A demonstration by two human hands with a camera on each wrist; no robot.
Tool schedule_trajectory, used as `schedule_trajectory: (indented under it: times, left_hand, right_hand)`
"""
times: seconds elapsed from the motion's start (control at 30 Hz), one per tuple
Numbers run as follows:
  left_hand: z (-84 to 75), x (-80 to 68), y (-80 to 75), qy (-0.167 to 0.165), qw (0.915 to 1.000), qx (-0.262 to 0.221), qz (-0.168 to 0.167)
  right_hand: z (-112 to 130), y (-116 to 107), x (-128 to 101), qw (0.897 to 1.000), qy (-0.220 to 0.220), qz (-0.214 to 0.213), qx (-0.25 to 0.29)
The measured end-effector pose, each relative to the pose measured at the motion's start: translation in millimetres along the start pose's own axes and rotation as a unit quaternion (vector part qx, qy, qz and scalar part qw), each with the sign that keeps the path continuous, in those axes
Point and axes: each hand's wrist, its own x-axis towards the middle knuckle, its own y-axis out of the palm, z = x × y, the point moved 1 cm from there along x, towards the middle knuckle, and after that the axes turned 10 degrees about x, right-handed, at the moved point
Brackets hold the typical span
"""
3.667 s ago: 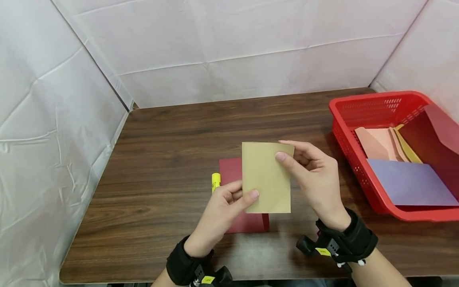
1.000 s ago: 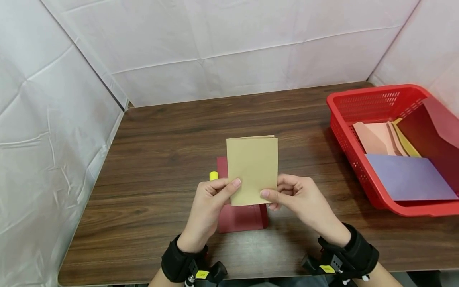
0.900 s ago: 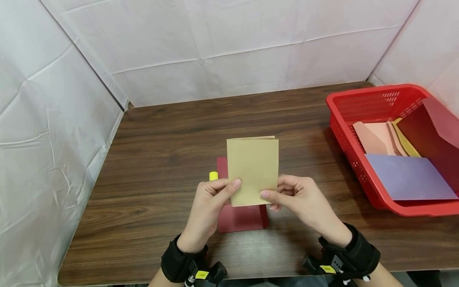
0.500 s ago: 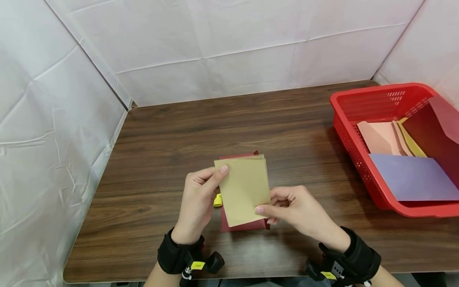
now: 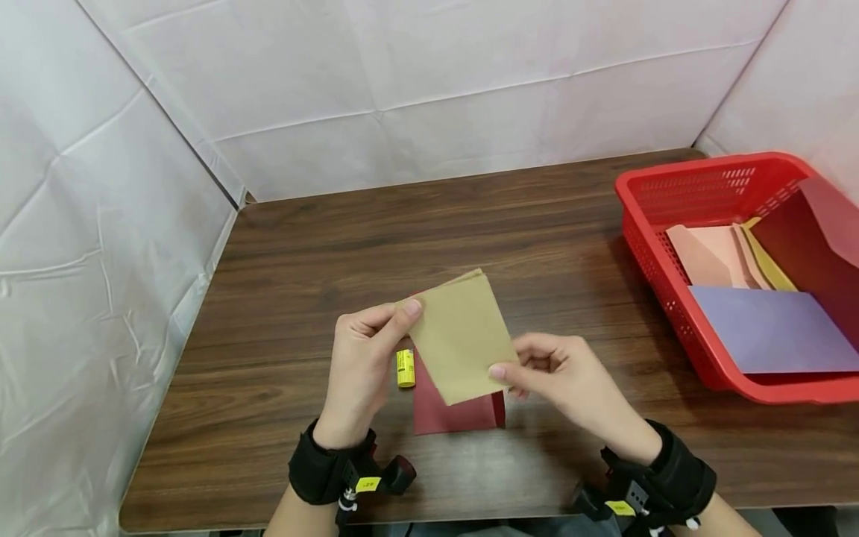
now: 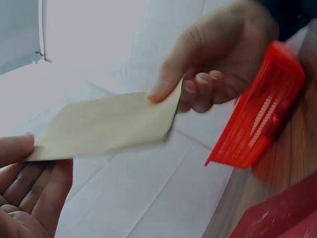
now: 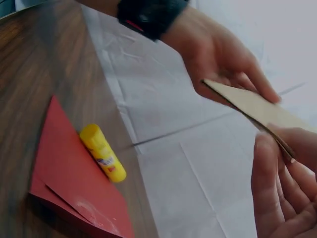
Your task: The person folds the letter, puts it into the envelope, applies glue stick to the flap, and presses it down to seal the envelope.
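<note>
Above the table, both hands hold a folded tan sheet of paper (image 5: 463,335), tilted so its top edge rises to the right. My left hand (image 5: 362,358) pinches its upper left corner between thumb and fingers. At the lower right corner, my right hand (image 5: 570,380) grips it with the thumb on the front. Two layers show along the paper's edge in the right wrist view. Underneath lies a folded red paper (image 5: 459,419), partly hidden by the tan one. A yellow glue stick (image 5: 406,368) lies along the red paper's left side, with my left hand close by.
A red perforated basket (image 5: 738,388) stands on the right of the wooden table (image 5: 302,261). Inside are a purple sheet (image 5: 772,328), peach pieces (image 5: 705,257), a yellow piece and dark red paper. White cloth walls (image 5: 403,74) enclose the back and sides.
The tan paper has been lowered and turned counterclockwise. My left hand has shifted from its lower left edge to the upper left corner. More of the glue stick shows.
</note>
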Motion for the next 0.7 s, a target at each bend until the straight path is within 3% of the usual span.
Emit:
schedule_trajectory:
  times: [0.1, 0.3, 0.5, 0.7]
  left_hand:
    - [0.9, -2.3, -5.1, -0.004, 0.9997, 0.021, 0.010]
    - [5.9, -9.4, -9.1, -0.050, 0.9939, 0.064, 0.075]
    - [17.4, -15.3, -0.1, -0.076, 0.9839, 0.095, 0.131]
    - [21.8, -17.8, 7.1, -0.072, 0.9897, 0.063, 0.106]
  right_hand:
    - [5.2, -9.9, 3.1, 0.998, -0.033, -0.062, 0.010]
    - [19.6, -25.3, 12.6, 0.986, -0.072, -0.147, 0.006]
    - [29.7, -30.2, 21.7, 0.980, -0.099, -0.172, 0.018]
    - [28.4, -28.8, 25.8, 0.976, -0.124, -0.173, 0.049]
